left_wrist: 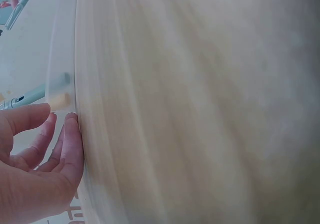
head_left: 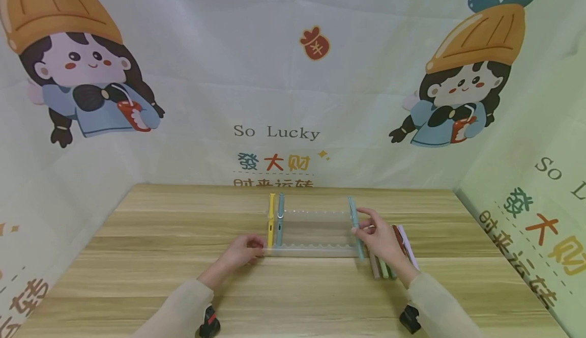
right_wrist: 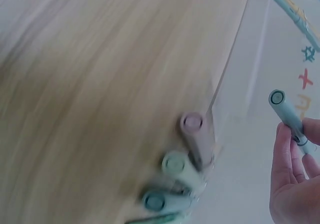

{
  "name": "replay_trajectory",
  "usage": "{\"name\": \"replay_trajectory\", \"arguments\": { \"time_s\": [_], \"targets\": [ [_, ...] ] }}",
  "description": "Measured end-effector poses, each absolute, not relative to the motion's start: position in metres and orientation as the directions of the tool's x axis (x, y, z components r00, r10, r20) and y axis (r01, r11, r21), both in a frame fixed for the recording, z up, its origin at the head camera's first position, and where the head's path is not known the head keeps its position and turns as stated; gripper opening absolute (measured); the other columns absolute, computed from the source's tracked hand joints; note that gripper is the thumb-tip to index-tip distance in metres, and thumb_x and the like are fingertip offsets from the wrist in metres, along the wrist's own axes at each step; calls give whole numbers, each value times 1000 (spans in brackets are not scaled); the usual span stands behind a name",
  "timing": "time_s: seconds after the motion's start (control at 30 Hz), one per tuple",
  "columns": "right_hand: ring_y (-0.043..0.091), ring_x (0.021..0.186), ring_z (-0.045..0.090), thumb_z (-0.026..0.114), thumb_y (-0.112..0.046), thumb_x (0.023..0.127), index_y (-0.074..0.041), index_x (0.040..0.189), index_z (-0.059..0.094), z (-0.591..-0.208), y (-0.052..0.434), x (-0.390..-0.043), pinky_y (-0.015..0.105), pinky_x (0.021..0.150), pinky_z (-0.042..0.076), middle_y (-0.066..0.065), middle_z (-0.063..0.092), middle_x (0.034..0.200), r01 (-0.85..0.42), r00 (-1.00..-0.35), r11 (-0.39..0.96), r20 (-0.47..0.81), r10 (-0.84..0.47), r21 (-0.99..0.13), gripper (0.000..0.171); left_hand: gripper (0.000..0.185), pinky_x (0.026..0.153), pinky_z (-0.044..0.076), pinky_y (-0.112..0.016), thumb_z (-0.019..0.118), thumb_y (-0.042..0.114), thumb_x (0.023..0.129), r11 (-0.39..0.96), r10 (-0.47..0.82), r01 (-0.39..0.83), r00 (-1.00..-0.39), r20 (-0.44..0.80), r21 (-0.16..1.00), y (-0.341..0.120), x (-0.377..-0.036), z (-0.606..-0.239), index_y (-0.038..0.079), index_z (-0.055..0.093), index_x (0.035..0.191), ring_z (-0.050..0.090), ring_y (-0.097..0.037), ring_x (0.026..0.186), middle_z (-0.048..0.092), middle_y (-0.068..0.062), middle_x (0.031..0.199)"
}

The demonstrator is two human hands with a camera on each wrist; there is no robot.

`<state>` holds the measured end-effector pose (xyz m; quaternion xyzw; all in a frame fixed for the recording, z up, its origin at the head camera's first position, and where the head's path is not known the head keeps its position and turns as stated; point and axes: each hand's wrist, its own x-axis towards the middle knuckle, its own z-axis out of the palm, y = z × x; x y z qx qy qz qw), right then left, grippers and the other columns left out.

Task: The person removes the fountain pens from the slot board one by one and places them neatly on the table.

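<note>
Partly visible pens [head_left: 384,269] behind right hand [head_left: 378,234]

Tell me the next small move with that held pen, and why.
Probably shift the held pen leftward, towards the notch beside the racked blue pen. That one and the yellow pen already sit side by side at the clear rack's left end, while the right hand holds its pen by the right end.

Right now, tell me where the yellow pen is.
In the head view, the yellow pen rests at the left end of the clear rack, just left of a blue pen and near the left hand.
</note>
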<state>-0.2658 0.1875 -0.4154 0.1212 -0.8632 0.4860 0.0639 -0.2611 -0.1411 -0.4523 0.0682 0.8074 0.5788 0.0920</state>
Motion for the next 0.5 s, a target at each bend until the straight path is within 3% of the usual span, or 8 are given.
{"name": "replay_trajectory", "arguments": {
  "time_s": [0.27,0.5],
  "targets": [
    [24,71,54,58,-1,83,1,126,38,-412,213,-266,37,58,50,17,52,90,-263,-965,451,230,-127,-853,47,13,59,47,-31,57,-4,80,335,189,-8,-979,-75,942,-139,-261,-452,-8,54,92,52,-16,69,54,-7,79],
    [19,70,50,56,-2,84,1,126,38,-411,238,-267,33,57,49,16,50,90,-236,-971,489,218,-94,-840,46,13,58,47,-29,57,-4,80,337,183,-10,-980,-76,941,-139,-261,-452,-8,54,92,52,-15,68,54,-7,77]
  ]
}}
